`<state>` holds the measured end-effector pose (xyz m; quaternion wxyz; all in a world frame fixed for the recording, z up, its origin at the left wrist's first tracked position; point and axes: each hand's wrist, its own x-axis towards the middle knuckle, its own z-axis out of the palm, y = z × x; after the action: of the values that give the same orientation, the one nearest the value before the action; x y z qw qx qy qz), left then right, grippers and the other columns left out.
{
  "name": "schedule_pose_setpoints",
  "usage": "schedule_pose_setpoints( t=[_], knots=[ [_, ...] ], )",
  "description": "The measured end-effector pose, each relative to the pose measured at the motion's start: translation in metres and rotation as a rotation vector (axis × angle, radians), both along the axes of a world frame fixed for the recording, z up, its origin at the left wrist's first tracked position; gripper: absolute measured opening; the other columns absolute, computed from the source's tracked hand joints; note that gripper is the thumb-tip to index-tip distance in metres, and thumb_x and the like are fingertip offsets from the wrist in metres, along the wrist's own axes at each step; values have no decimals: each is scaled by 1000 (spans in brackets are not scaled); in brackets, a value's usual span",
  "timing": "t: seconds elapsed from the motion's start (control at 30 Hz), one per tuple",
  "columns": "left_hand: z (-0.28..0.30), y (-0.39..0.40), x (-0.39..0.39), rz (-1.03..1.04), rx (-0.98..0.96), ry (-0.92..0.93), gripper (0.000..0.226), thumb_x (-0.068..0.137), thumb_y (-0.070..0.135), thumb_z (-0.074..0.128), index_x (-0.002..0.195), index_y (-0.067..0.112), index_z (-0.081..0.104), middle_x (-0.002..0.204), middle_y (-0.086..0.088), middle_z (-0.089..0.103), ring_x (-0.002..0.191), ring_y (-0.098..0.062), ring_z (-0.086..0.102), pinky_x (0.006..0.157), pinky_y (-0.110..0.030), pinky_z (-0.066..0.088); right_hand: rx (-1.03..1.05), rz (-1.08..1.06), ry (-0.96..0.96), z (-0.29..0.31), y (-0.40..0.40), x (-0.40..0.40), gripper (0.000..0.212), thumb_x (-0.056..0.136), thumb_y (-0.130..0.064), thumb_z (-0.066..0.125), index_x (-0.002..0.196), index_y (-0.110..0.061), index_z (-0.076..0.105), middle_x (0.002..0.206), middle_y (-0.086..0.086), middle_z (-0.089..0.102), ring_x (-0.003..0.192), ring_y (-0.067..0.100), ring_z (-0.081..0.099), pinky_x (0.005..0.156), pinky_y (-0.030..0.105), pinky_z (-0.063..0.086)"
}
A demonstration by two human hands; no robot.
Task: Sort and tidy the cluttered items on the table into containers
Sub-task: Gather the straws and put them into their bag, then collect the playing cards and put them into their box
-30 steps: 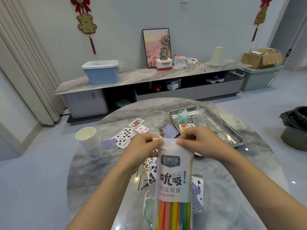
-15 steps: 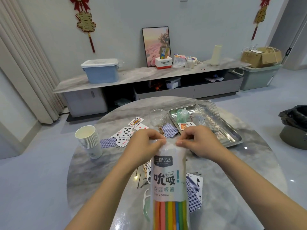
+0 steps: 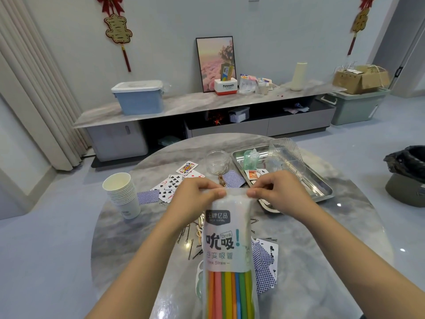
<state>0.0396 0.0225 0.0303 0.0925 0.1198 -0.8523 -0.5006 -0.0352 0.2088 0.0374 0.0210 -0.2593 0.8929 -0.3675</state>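
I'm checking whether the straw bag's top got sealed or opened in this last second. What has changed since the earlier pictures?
Little changed. Both hands kept pinching the top edge of the straw bag: the left hand and right hand moved slightly apart along it. No grip was released. Whether the top is sealed cannot be told. The paper cups, playing cards and metal tray stayed put.

- A blue lidded storage box (image 3: pixel 139 97) sits on the long marble-topped cabinet (image 3: pixel 190 105) by the wall
- A framed pink picture (image 3: pixel 216 63) leans upright behind a white and red Panasonic box (image 3: pixel 225 86)
- A cardboard box (image 3: pixel 361 78) rests on a green bin (image 3: pixel 355 107)
- Red hanging ornaments (image 3: pixel 118 31) decorate the wall
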Motion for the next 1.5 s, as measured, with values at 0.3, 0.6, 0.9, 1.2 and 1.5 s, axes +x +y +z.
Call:
schedule_pose_setpoints(
  t=[0.3,0.6,0.9,1.2,1.5],
  knots=[
    [-5,9,-5,7,-67,85,9,75,17,78,69,22,72,67,10,66,62,-1,59,56,-11,42,165,277,-76,-4,-3,0,23,88,-39,59,98,-20,70,87,-2,70,78,11,63,69,29,49],
    [1,30,-17,-216,-40,-120,95,69,50,75,145,35,18,136,5,41,118,-14,49,94,-31,44,-281,-185,-21,11,37,-29,25,90,-21,59,70,-12,70,59,9,61,46,17,56,53,33,53],
    [12,74,-113,-341,-840,69,96,71,25,71,146,43,13,131,4,45,128,-17,36,114,-47,3,-363,-197,-214,7,73,-59,27,82,-45,64,100,-26,60,90,-5,70,83,13,67,74,34,53],
    [-5,125,-218,-286,-764,237,87,83,16,67,150,31,13,158,-8,4,146,-25,3,118,-46,1,-544,-611,-101,-16,103,-119,23,85,-27,65,104,-21,54,98,-1,63,90,19,60,73,33,49],
    [-75,143,-266,-375,-691,-39,30,95,17,48,122,7,57,136,-8,46,131,-27,35,107,-44,32,-699,-972,68,-62,121,-159,31,86,-23,65,102,-2,50,88,7,57,79,23,53,68,30,41]
  ],
)
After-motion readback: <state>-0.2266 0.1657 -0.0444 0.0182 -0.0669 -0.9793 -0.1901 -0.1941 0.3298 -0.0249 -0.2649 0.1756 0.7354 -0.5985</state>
